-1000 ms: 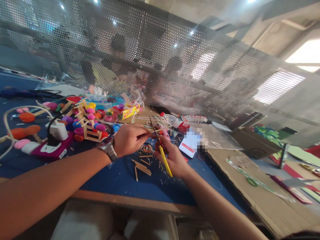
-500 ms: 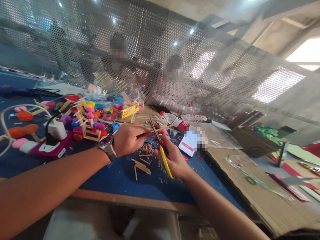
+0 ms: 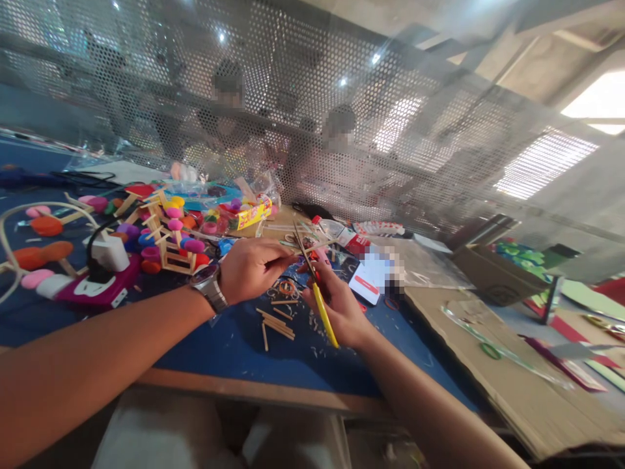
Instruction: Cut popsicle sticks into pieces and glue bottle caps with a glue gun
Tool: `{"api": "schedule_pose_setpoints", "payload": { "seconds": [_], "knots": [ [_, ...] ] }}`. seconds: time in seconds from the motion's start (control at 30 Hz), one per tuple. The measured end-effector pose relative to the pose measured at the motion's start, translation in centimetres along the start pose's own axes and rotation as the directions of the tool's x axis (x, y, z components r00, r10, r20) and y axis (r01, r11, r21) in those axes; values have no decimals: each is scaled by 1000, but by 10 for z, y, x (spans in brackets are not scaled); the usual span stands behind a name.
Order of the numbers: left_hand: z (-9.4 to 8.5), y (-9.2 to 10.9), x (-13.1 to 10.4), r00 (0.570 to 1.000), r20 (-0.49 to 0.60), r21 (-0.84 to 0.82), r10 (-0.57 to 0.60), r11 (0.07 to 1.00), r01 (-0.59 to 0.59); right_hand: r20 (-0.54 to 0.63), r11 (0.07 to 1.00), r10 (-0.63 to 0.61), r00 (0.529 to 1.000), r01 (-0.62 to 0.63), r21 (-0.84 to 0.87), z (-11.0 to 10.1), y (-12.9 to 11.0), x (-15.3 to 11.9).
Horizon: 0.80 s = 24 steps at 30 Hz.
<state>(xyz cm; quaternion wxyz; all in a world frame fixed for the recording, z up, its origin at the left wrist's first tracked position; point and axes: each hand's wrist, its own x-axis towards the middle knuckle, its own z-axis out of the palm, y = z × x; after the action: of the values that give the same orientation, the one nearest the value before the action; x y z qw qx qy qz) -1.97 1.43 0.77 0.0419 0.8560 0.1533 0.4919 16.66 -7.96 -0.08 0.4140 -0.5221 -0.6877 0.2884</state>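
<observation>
The right hand (image 3: 336,306) is closing around the yellow-handled scissors (image 3: 317,286), with the yellow handle lying across the palm and running back toward the wrist, and the blades pointing up and away from the grip. The blades are standing slightly apart, and a thin wooden stick (image 3: 312,247) is lying between them, just above the gripping fingers. The left hand (image 3: 251,267) is pinching the near end of that stick between thumb and fingertips, directly to the left of the scissors and almost touching the right hand. A metal wristwatch (image 3: 211,286) is sitting on the left wrist. Just below the two hands, a small pile of cut wooden sticks (image 3: 276,322) is lying on the blue table surface (image 3: 229,352), with pale shavings scattered around it. Left of the left hand, a stick-built frame with coloured bottle caps (image 3: 173,244) is standing, and further left a white charger on a magenta block (image 3: 105,270) is resting. Right of the right hand, a white card (image 3: 374,280) is lying near a sheet of brown cardboard (image 3: 517,384). Beyond the grip, a perforated metal screen (image 3: 312,117) is rising, with other people blurred behind it.
</observation>
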Motion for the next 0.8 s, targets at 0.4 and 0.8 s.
{"api": "schedule_pose_setpoints", "payload": {
  "seconds": [0.4, 0.8],
  "knots": [
    [0, -1, 0, 1000, -14, -4, 3, 1000, -3, -32, 998, 30, 999, -32, -59, -1, 5, -1],
    [0, -1, 2, 999, -46, -25, 9, 1000, -10, -90, 995, 17, 996, -26, -96, 2, 6, -2]
  ]
}}
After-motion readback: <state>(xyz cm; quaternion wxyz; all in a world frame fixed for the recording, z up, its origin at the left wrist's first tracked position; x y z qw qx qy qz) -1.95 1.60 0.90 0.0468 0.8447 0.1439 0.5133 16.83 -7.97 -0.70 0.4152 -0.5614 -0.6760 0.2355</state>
